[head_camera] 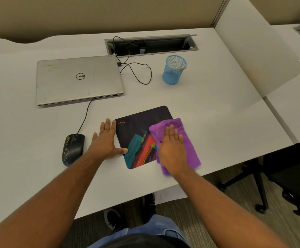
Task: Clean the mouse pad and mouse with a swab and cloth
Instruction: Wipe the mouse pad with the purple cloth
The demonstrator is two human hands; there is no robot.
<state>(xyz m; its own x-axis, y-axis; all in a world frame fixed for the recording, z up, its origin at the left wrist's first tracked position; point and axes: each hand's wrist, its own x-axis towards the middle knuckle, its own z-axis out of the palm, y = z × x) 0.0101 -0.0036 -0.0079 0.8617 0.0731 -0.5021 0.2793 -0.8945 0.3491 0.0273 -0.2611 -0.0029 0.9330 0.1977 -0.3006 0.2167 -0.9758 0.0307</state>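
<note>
A purple cloth (181, 140) is pressed flat onto the right side of the mouse pad (140, 133) by the right hand (171, 145), fingers straight. The pad's left edge is steadied by the open left hand (106, 140), laid flat on the worktop (217, 113). The mouse (73, 149) lies just left of that hand.

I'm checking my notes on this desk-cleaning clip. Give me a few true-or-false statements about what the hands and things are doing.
1. The right hand presses a purple cloth onto the mouse pad. True.
2. The left hand holds the mouse. False: it lies flat at the pad's left edge; the mouse sits apart.
3. The laptop is open. False: its lid is closed.
4. A blue mesh cup stands behind the pad. True.
</note>
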